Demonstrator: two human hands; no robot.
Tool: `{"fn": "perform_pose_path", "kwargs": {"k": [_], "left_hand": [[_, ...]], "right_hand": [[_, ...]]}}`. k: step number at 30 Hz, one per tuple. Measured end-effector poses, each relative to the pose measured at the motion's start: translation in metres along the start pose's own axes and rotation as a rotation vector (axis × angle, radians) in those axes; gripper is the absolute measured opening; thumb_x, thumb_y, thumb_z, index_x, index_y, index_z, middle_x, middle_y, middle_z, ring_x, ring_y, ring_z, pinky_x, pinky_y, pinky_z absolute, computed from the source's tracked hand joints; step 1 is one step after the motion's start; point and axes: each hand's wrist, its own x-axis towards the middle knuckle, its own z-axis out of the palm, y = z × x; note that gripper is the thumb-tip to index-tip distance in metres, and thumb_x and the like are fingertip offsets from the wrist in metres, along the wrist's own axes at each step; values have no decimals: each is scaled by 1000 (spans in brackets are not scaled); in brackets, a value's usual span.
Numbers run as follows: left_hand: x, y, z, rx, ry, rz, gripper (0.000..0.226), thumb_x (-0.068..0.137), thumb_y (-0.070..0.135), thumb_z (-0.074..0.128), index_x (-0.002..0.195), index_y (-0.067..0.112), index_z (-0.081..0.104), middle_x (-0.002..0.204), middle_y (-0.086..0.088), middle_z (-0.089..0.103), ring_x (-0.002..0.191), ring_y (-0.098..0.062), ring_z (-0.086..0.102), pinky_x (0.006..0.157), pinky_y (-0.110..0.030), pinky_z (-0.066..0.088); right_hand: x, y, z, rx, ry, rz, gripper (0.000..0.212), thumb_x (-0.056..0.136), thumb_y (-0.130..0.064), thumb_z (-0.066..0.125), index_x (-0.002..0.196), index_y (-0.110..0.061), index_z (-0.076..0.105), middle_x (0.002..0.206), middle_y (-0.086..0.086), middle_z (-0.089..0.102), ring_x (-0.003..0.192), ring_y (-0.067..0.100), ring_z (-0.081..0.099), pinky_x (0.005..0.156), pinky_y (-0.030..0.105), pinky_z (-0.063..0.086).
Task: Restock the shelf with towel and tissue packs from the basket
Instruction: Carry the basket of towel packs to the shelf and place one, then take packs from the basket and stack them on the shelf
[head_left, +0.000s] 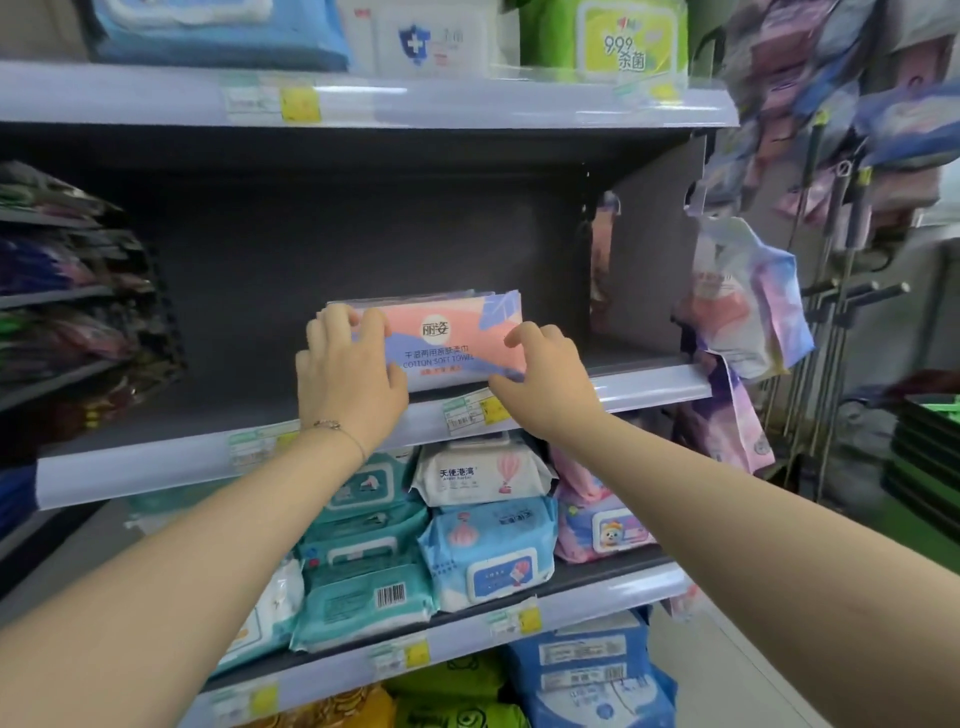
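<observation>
Glossy plastic film wraps the towel pack (457, 340); the shelf (644, 387) looks matt grey metal

cotton soft towel pack (452, 343): left end hidden under left hand (348, 374); lower right corner covered by right hand (545, 384), grip there not discernible.
shelf price tag (470, 413): print too small to read.
top-shelf wipes packs (218, 31): cut off by upper edge.
hanging packs (748, 296): blurred, labels illegible.
</observation>
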Motion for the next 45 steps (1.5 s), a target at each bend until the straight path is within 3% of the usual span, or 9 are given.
{"fn": "perform_pose_path", "kwargs": {"k": [6,10,14,17,25,31,34,45], "left_hand": [[-26,34,12,-32,-113,307,23,79,18,61,101,15,54,108,-5,50,102,-29,44,76,-41,39],[-46,61,27,-42,-219,443,25,75,21,63,98,15,55,104,-4,53,101,-30,47,75,-41,43],[-64,93,46,-49,-359,477,30,80,29,56,107,18,51,110,-1,50,108,-27,43,86,-42,41],[-81,123,60,-68,-416,489,28,82,33,52,107,20,47,112,0,49,108,-25,44,84,-40,40],[-133,191,86,-110,-550,624,29,86,33,49,111,22,42,117,1,46,112,-23,42,84,-36,34],[-169,232,102,-202,-672,680,26,87,34,47,110,22,41,113,1,48,110,-23,44,87,-38,37],[-188,252,110,-228,-719,700,34,85,34,50,117,24,41,117,1,47,112,-22,45,88,-37,37],[-251,296,137,-325,-881,774,34,87,34,49,119,24,42,119,3,47,115,-21,44,89,-36,35]], "right_hand": [[-31,23,-18,-318,24,-266,32,84,-26,57,112,-11,55,105,8,52,93,27,46,79,42,44],[-54,51,-31,-447,30,-321,27,72,-20,63,95,-7,60,90,12,56,80,35,51,66,40,44],[-78,86,-48,-553,-18,-278,27,74,-23,63,96,-8,59,92,11,55,83,34,51,69,41,42],[-100,110,-61,-590,-64,-212,31,79,-28,60,105,-12,57,100,8,54,90,30,49,75,41,43],[-168,183,-85,-692,-158,-13,30,77,-29,61,101,-12,58,96,8,56,87,34,51,70,39,42],[-214,222,-102,-687,-212,129,37,83,-33,56,115,-15,54,109,6,52,99,30,48,82,40,40],[-233,236,-109,-681,-225,189,39,86,-36,53,119,-16,51,115,5,50,105,29,46,88,40,39],[-289,283,-124,-626,-252,374,39,89,-37,52,123,-18,48,119,3,49,109,26,45,89,38,36]]}}
